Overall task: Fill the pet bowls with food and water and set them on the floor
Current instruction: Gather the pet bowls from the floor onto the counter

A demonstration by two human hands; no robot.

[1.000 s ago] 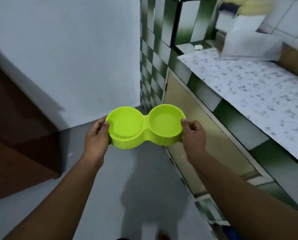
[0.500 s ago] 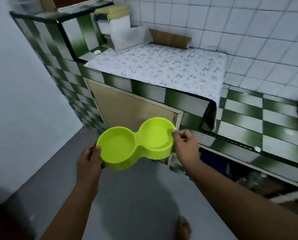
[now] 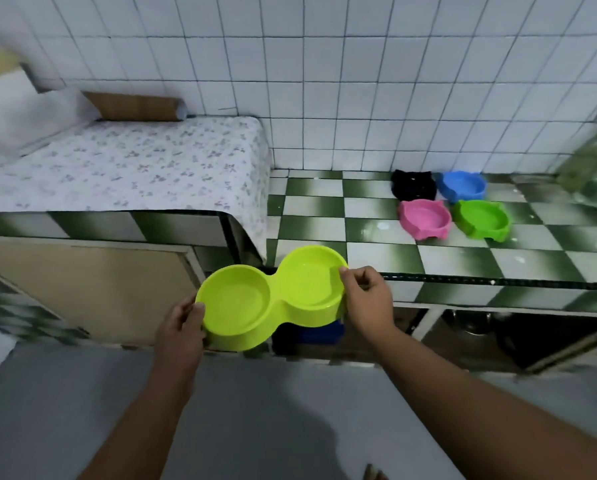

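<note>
I hold a lime-green double pet bowl (image 3: 272, 296) in both hands, level, in front of the counter edge; both wells look empty. My left hand (image 3: 181, 329) grips its left end and my right hand (image 3: 368, 301) pinches the rim of its right end. On the green-and-white checkered counter (image 3: 376, 251) stand several single bowls in a cluster: a black bowl (image 3: 413, 185), a blue bowl (image 3: 462, 185), a pink bowl (image 3: 425, 218) and a green bowl (image 3: 482, 223), all seemingly empty.
A floral-patterned cloth (image 3: 127, 168) covers the raised left counter, with a white pillow-like bundle (image 3: 20, 116) and a brown block (image 3: 134, 107) at the wall. A beige cabinet door (image 3: 82, 289) sits below. Dark open shelving (image 3: 463, 330) lies under the checkered counter. Grey floor (image 3: 255, 410) underfoot.
My view has swung right from the blank wall to the tiled counter, bringing the four single bowls into sight. Both hands have kept their hold on the double bowl, now nearer the counter edge.
</note>
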